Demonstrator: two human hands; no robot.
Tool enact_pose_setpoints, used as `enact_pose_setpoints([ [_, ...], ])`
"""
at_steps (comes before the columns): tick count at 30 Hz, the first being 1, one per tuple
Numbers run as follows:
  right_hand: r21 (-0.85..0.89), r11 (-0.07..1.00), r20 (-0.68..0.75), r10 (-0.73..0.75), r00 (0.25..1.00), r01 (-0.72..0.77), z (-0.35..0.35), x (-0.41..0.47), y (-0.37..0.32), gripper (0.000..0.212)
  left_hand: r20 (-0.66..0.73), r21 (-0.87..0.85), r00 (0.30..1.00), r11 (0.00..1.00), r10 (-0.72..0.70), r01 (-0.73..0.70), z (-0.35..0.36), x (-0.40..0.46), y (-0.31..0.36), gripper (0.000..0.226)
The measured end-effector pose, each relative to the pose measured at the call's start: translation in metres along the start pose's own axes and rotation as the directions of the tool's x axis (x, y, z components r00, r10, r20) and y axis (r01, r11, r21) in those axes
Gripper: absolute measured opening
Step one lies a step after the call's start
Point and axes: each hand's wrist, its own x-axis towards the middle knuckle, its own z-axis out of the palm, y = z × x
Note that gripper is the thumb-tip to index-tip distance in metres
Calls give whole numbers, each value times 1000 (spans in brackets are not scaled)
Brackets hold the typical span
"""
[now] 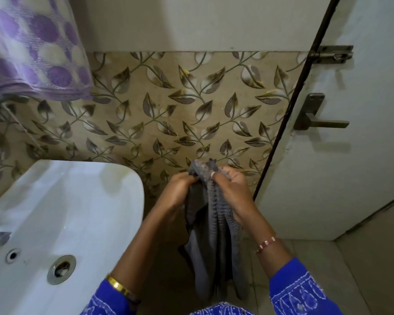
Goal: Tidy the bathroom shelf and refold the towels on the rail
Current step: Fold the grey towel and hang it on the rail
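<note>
A small grey waffle-weave towel (214, 235) hangs bunched in front of me, low in the middle of the view. My left hand (178, 192) grips its top edge on the left. My right hand (234, 189) pinches the top edge on the right, close beside the left hand. The cloth's lower part droops between my forearms. A purple and white dotted towel (32, 53) hangs at the upper left, blurred; what it hangs from is hidden.
A white washbasin (66, 212) with a metal drain (61, 269) stands at the lower left. The leaf-patterned tiled wall (168, 114) is straight ahead. A white door (350, 155) with a latch bolt (332, 54) and handle (316, 119) fills the right.
</note>
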Motion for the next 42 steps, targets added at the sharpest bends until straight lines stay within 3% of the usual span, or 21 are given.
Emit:
enact_pose_setpoints([
  [5, -108, 992, 116, -45, 992, 58, -1, -5, -1, 9, 57, -22, 998, 1000, 19, -18, 7, -11, -6, 61],
  [8, -54, 999, 147, 1, 989, 7, -5, -6, 2, 7, -48, 43, 999, 999, 8, -6, 10, -9, -8, 34],
  [11, 42, 996, 57, 79, 995, -82, -17, 2, 2, 17, -119, -25, 993, 1000, 11, -14, 5, -5, -4, 18],
  [14, -196, 979, -107, 37, 994, -58, -43, 13, -2, 24, -166, -69, 981, 991, 101, -114, -6, -7, 2, 17],
  [16, -465, 881, -166, 8, 986, -85, -57, 17, -7, 28, -181, -159, 965, 963, 189, -219, -11, -10, 8, 19],
  [18, -780, 607, -235, -65, 970, -148, -61, 15, -15, 38, -188, -236, 954, 933, 231, -273, -12, -12, 14, 21],
  [19, -863, 477, -258, -129, 958, -168, -59, 11, -19, 42, -190, -248, 950, 924, 248, -291, -12, -12, 18, 22],
  [20, -897, 411, -263, -194, 945, -165, -56, 6, -24, 42, -185, -251, 946, 918, 267, -308, -11, -12, 21, 22],
  [21, -900, 419, -246, -255, 935, -122, -51, 1, -29, 39, -171, -253, 944, 913, 283, -320, -11, -12, 25, 22],
  [23, -779, 625, -157, -280, 947, 56, -40, -7, -40, 22, -140, -256, 944, 910, 299, -326, -8, -13, 32, 23],
  [25, -525, 836, 12, -180, 984, 160, -23, -19, -51, 6, -125, -220, 947, 923, 296, -317, -3, -14, 35, 22],
  [27, -382, 908, 92, -151, 984, 175, -7, -27, -53, 9, -105, -185, 956, 939, 276, -291, 4, -14, 31, 20],
  [30, -420, 887, 18, -203, 979, 191, 6, -30, -47, 18, -63, -243, 979, 949, 192, -201, 12, -16, 23, 20],
  [33, -468, 850, 42, -254, 966, 244, 8, -34, -46, 17, -40, -238, 982, 953, 182, -187, 10, -17, 23, 18],
  [37, -595, 742, 98, -314, 944, 309, 12, -38, -49, 64, 71, -324, 985, 938, 157, -126, 6, -19, 27, 27],
  [42, -746, 560, 144, -392, 909, 360, 14, -38, -47, 53, 139, -503, 985, 864, 97, -14, 6, -23, 23, 29],
])
